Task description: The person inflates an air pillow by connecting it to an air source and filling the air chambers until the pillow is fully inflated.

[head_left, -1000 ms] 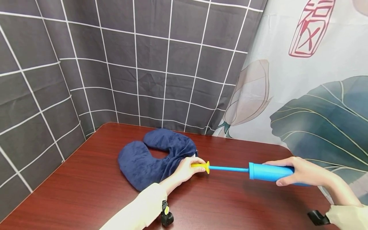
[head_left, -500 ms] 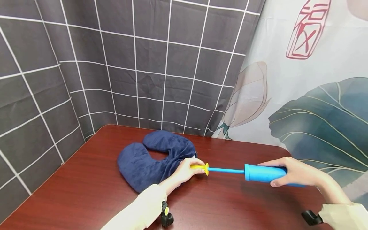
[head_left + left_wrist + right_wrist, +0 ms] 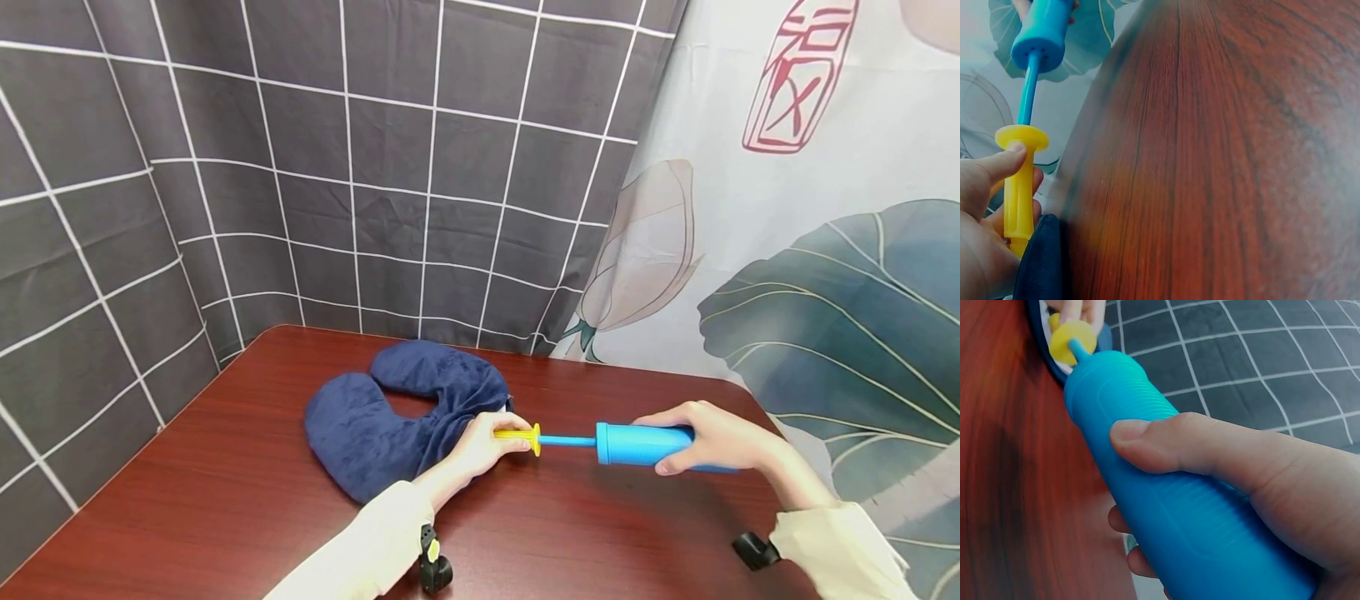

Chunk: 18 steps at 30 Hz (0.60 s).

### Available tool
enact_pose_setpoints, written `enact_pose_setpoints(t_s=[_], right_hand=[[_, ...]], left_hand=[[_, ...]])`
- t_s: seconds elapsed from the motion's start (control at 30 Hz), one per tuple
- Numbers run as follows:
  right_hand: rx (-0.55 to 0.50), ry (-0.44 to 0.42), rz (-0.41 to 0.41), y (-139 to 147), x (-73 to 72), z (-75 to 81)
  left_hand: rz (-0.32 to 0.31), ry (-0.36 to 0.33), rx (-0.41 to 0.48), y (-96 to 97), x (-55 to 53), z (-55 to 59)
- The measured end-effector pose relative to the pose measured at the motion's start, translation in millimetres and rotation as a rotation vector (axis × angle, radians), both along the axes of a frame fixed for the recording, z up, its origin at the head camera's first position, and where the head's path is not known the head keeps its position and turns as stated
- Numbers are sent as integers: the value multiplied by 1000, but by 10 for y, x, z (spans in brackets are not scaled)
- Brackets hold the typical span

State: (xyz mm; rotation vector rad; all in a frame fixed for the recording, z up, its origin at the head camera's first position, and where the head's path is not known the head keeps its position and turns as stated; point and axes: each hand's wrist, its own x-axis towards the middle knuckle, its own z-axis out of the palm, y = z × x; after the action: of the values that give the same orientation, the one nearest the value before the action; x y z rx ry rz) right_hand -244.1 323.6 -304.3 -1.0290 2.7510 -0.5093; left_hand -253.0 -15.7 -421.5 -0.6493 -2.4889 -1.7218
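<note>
A blue hand pump (image 3: 637,444) is held level above the table between both hands. My right hand (image 3: 720,437) grips its blue barrel, thumb along one side and fingers round the other in the right wrist view. A thin blue rod (image 3: 568,442) runs from the barrel to a yellow flanged end piece (image 3: 1019,200). My left hand (image 3: 474,448) pinches that yellow piece at the right edge of a navy U-shaped neck pillow (image 3: 375,429). The pillow lies on the table. Where the yellow piece meets the pillow is hidden by the left hand.
The reddish-brown wooden table (image 3: 225,500) bears the pillow. Behind it hangs a dark grey curtain (image 3: 390,208) with a white grid. At the right hangs a pale cloth (image 3: 750,250) printed with leaves. A black camera (image 3: 435,571) sits on the left wrist.
The right hand has pushed the blue barrel leftward toward the yellow piece, so less rod shows. The left hand and the pillow have stayed almost in place.
</note>
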Motion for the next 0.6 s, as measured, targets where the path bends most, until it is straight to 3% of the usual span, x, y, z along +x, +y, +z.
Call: enact_pose_setpoints(t_s=[0.3, 0.6], right_hand=[[-19, -43, 32, -276, -82, -94], [-8, -29, 21, -552, -112, -212]], left_hand=[[0, 16, 1, 12, 3, 19], [16, 2, -25, 32, 50, 46]])
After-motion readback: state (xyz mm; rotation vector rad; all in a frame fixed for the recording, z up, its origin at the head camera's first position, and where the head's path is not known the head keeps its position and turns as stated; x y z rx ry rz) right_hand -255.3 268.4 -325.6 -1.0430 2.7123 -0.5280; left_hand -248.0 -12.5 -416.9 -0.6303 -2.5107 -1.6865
